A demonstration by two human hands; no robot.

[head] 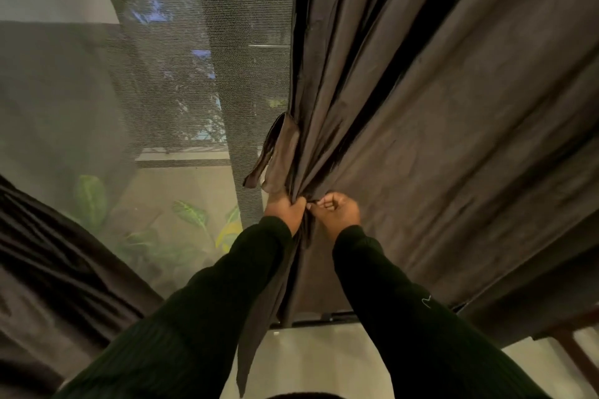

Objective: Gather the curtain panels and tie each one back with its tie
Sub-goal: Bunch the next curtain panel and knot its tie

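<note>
From my head camera I look down along both my arms in dark green sleeves to the brown curtain that fills the right half of the view. It hangs in deep folds, drawn together to a narrow bunch where my hands meet.

My left hand is curled tight round the gathered folds, gripping the bunch from its left side. My right hand sits just beside it, touching the same bunch, its fingers bent and pinching cloth at the gather; whether it pinches the curtain or the tie I cannot tell. Above my left hand a loose strip of the same brown cloth, the tie, loops out from the curtain's left edge and hangs with its ends just over my knuckles.

Below my hands the curtain falls in a thin tail between my forearms, down to the pale floor. A dark track runs along the floor under the curtain's hem.

To the left is a mesh screen, and through it I see a wall, a ledge and green leaves. At the lower left edge hangs another dark curtain. At the lower right corner stands a piece of red-brown wooden furniture.
</note>
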